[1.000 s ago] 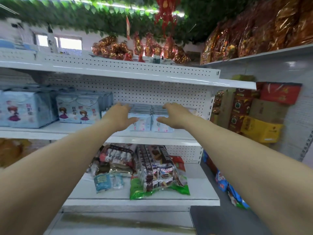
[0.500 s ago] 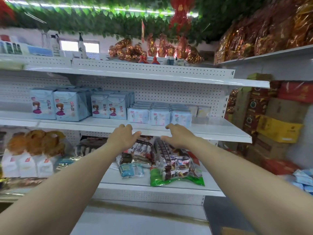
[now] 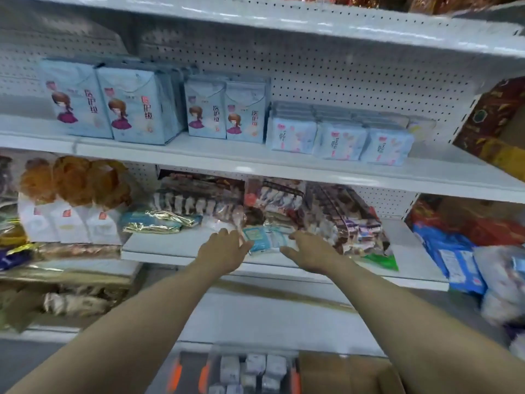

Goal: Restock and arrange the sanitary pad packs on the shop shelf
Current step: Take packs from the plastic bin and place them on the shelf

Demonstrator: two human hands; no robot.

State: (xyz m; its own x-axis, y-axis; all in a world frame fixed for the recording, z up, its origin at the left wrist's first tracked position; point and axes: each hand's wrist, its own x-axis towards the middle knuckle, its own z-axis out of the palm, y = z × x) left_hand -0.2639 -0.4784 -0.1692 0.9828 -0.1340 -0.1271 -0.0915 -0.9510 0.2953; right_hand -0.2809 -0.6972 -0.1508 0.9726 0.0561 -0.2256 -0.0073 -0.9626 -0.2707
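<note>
White pegboard shelf (image 3: 255, 163), and the sanitary pad packs (image 3: 341, 140) stand in rows, faces out, likely for shoppers to read. The left hand (image 3: 224, 251) and right hand (image 3: 312, 253) hover one level down, each grip apart and empty.

Bread bags (image 3: 74, 200) stand well left of the left hand (image 3: 224, 251), snack bags (image 3: 341, 217) just beyond the right hand (image 3: 312, 251), cartons (image 3: 494, 120) farther right.

Hands (image 3: 224, 253) beside teal packet (image 3: 265, 237)

Pad packs (image 3: 341, 137) stand on the middle shelf (image 3: 199, 155), snack bags (image 3: 338, 214) on the shelf below (image 3: 170, 248).
</note>
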